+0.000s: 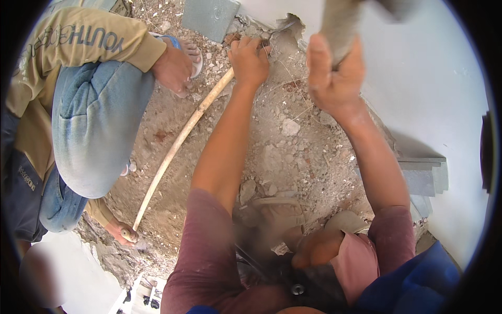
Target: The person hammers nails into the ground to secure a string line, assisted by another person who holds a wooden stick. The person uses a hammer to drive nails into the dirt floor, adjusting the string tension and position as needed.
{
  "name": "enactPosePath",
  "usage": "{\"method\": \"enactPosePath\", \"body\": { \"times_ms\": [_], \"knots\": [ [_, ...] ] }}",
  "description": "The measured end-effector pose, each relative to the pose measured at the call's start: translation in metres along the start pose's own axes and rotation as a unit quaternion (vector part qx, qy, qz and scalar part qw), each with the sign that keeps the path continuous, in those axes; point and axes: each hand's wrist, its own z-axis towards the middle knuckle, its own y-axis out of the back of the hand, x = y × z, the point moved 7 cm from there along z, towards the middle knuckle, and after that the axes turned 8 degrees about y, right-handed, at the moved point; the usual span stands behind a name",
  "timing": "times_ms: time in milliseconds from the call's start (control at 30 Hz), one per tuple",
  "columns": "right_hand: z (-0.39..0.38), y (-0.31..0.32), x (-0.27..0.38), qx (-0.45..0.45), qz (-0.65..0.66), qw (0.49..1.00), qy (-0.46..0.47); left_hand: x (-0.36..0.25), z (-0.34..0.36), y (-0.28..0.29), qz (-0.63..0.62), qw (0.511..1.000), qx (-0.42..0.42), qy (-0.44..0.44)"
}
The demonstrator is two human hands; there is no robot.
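A: Nearest the lens are the person's own maroon sleeves (204, 251) and a bent knee, with rubble (293, 157) just beyond them.

B: And the hands?

A: Both reach away, up toward the broken wall edge (293, 26). The left hand (250, 60) is closed in a fist around a thin dark metal tool, likely a chisel (274, 32), whose tip points up and to the right into the break. The right hand (334, 73) is clenched round a thick grey handle (340, 26), raised just right of the left and slightly nearer the camera.

B: So how does the tool lie?

A: Its long axis runs from the left fist up and right, toward the wall; the grey handle stands above and just to the right of it. The left hand has it; the right is near but apart.

B: What can't be made out?

A: The handle's head is cut off by the top rim. Most of the chisel is hidden in the fist. A pale pipe (178, 141) runs down-left from beside the left hand toward a co-worker's hand (172, 68) and foot (123, 233).
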Motion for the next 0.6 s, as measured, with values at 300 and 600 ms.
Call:
{"method": "enactPosePath", "body": {
  "times_ms": [300,600],
  "knots": [
    [-0.095,0.019,-0.014,0.124,0.016,0.958,-0.260,-0.019,-0.025,0.025,0.030,0.996,0.006,-0.078],
    [-0.150,0.052,-0.013,0.040,0.113,0.945,-0.304,-0.019,-0.040,-0.003,-0.285,0.956,0.074,0.011]
  ]
}}
